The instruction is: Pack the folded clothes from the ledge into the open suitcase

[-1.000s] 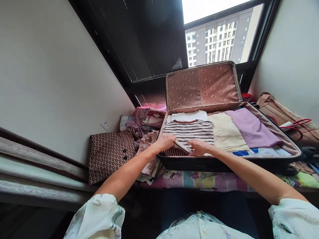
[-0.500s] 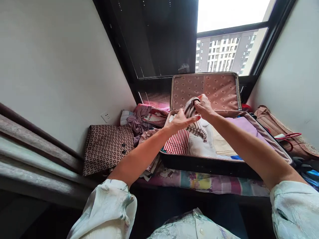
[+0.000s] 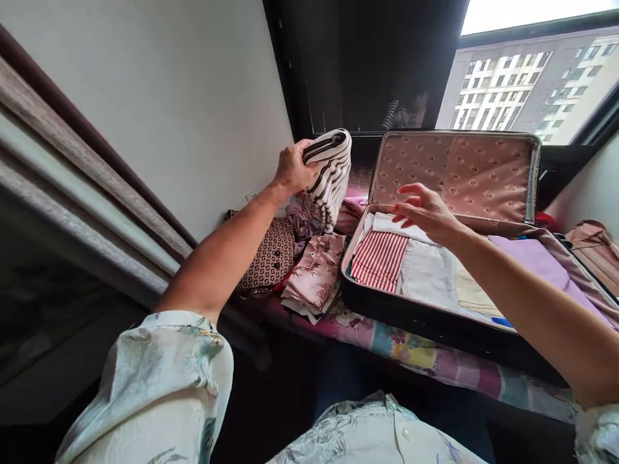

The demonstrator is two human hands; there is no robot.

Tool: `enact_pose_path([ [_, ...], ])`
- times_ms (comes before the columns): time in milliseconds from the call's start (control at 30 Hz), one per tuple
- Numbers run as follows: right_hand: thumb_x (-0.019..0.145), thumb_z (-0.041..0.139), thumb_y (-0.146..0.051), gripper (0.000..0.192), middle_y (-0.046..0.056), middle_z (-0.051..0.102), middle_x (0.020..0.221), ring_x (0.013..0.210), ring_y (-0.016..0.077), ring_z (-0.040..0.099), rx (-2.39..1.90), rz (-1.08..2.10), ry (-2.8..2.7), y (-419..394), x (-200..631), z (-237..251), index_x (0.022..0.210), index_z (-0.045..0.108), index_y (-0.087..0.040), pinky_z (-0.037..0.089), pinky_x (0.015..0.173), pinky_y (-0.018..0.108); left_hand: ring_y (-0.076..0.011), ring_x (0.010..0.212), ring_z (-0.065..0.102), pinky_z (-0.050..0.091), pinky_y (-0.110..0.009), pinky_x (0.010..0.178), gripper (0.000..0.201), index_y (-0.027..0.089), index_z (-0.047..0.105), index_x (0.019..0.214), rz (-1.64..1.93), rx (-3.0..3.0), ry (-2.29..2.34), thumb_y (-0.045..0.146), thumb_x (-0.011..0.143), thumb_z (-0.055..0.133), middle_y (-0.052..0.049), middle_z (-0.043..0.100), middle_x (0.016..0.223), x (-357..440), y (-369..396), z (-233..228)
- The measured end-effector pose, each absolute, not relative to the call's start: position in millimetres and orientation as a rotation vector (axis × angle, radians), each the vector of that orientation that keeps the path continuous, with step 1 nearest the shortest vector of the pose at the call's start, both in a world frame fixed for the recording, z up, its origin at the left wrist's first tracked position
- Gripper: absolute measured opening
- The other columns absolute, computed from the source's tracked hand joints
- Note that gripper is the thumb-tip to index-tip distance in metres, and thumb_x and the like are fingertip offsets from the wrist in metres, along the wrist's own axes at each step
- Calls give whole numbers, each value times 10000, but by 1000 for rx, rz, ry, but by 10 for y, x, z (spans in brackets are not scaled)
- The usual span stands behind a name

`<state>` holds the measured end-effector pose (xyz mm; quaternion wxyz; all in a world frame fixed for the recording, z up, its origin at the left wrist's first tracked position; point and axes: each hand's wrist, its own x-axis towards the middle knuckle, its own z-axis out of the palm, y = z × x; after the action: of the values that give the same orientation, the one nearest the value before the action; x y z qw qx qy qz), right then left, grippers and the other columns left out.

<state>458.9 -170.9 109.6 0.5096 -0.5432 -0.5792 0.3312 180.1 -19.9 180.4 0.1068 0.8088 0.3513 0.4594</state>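
Observation:
My left hand [image 3: 294, 169] grips a folded black-and-white striped garment [image 3: 331, 174] by one side, up in the air left of the suitcase. My right hand [image 3: 423, 209] holds nothing; its fingers are apart and bent above the suitcase's left half. The open suitcase [image 3: 355, 287] has its pink lined lid [image 3: 454, 171] raised. Inside lie a red-and-white striped cloth [image 3: 380, 261], a white cloth [image 3: 430, 270], a cream cloth [image 3: 471, 290] and a lilac cloth [image 3: 527, 258], all laid flat. My right forearm hides part of the contents.
Left of the suitcase lie a pink printed folded garment [image 3: 316, 270] and a brown patterned bag [image 3: 268, 254]. A colourful cover [image 3: 416, 354] lies under the suitcase. A curtain [image 3: 97, 174] hangs at left; a tan bag [image 3: 592, 248] stands at far right.
The striped garment has gone from between both hands above the suitcase to my left hand alone, further left. My right hand has let go and its fingers have spread. The view has turned left.

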Motion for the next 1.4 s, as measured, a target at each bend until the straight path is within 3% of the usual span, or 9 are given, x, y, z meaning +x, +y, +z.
enact_pose_path([
  [167,741,801,-467,540,43,730,879,753,193,735,-1457,876,-1333,-1936,4880,629,1162,571,-219,592,638,314,-283,1092,702,489,-413,1057,546,254,671,1284,1171,2581,906,107,759,703,-17,761,1139,1294,-237,1314],
  [267,730,798,-514,544,65,750,891,773,209,741,-1566,976,-1354,-2144,5059,283,1145,610,-215,587,638,314,-301,1218,653,432,-472,1142,495,208,680,1236,719,2633,967,132,746,674,-76,729,1253,1013,-461,367],
  [367,708,808,-522,518,71,750,851,733,211,734,-1672,1094,-1334,-2276,5253,-54,1082,636,-207,580,614,312,-387,1497,393,241,-648,1220,653,217,674,1241,40,2633,1119,34,614,678,-119,587,1497,783,-814,-609],
  [467,720,802,-503,473,74,746,836,729,217,736,-1738,1120,-1312,-2266,5467,-289,1054,651,-204,580,605,315,-381,1587,193,173,-711,1208,786,281,576,1406,-143,2545,1190,63,657,674,-102,338,1688,641,-1074,-1129],
  [667,820,673,-329,328,55,719,823,774,206,726,-1968,777,-1355,-1952,5818,-457,1116,643,-190,568,649,310,-398,1531,334,265,-692,1197,343,250,722,1148,348,2535,1314,290,808,718,-140,476,1587,875,-1018,-913],
  [833,883,593,-263,415,149,712,1191,1054,241,675,-2289,182,-1603,-1526,5920,-572,1286,616,-166,517,929,353,-296,1399,531,412,-496,1192,247,227,728,1112,730,2594,922,227,885,629,-117,583,1472,1746,-937,-596],
  [967,928,561,-272,500,199,606,1388,1244,308,573,-2442,-52,-1850,-1230,5944,-628,1416,536,-163,448,997,401,-285,1391,538,420,-469,1195,337,196,694,1213,588,2709,681,157,885,627,-137,578,1469,2653,-703,-522],
  [1200,967,416,-151,438,227,616,1366,1235,332,563,-2506,-93,-1893,-945,6221,-788,1379,559,-113,370,1054,477,-318,1470,442,362,-500,1214,546,97,539,1452,194,2935,891,49,908,515,-225,468,1570,3887,205,-616],
  [1400,946,517,-246,443,180,634,1367,1250,328,550,-2459,25,-1938,-780,6443,-958,1382,572,-194,382,1030,473,-291,1274,622,449,-441,1112,500,132,620,1393,-52,2882,1069,35,950,409,-197,639,1382,4304,672,-767],
])
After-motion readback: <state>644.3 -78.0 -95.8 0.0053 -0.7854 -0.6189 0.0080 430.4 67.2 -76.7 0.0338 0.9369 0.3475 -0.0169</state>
